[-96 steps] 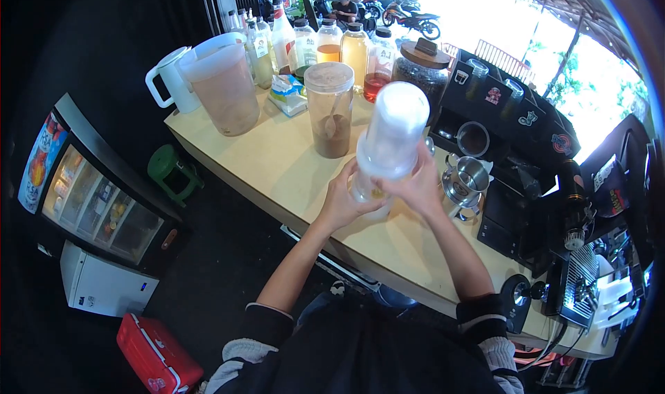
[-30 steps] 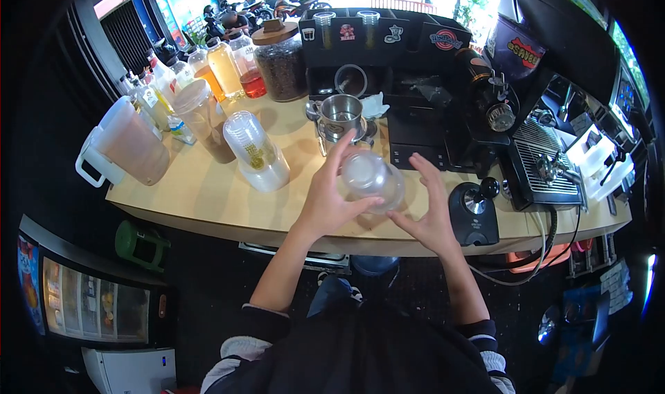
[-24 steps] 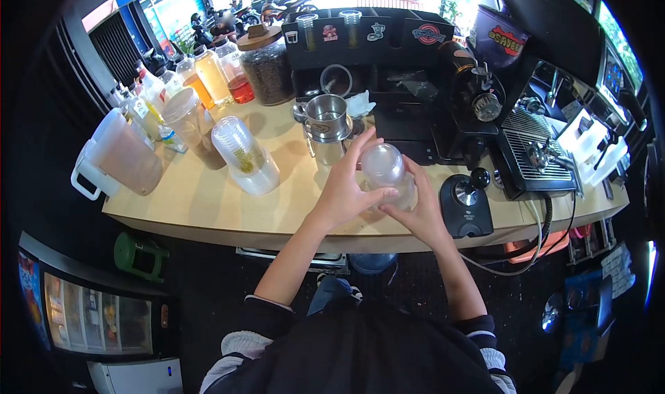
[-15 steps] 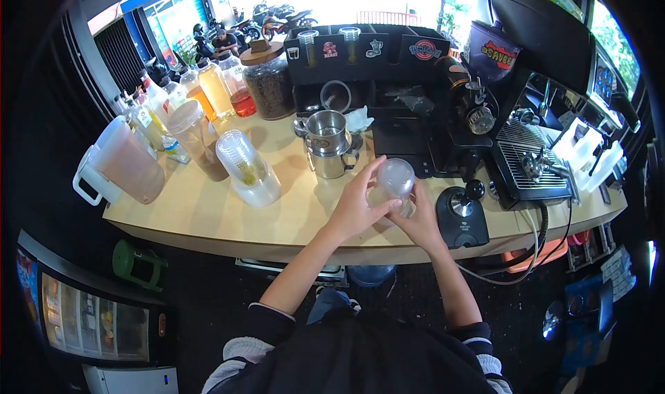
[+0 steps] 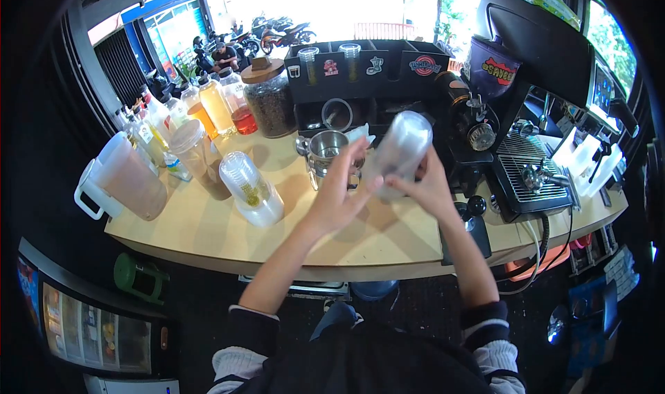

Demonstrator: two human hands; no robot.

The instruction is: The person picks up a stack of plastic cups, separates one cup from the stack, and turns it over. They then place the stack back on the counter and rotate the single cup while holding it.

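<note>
A stack of clear plastic cups [image 5: 402, 145], blurred by motion, is tilted above the counter with its closed end up and to the right. My right hand [image 5: 431, 186] grips its lower right side, fingers behind it and thumb across the front. On the other side, my left hand [image 5: 339, 193] is open, fingers spread upward, its thumb tip close to the lower end of the cups. Behind the left fingers stands a steel pitcher [image 5: 327, 145], partly covered. Another cup stack [image 5: 251, 190] with green print leans on the counter to the left.
A plastic jug [image 5: 128, 183], several syrup bottles [image 5: 218, 100] and a wooden-lidded bean jar [image 5: 268, 103] line the left. Right are a grinder [image 5: 478, 110], a tamping stand [image 5: 467, 231] and an espresso machine [image 5: 530, 162]. A black organizer [image 5: 364, 68] stands at the back.
The cups have been raised and tilted up to the right. My right hand rose with them, and my left hand has moved left, its fingers now away from the cups.
</note>
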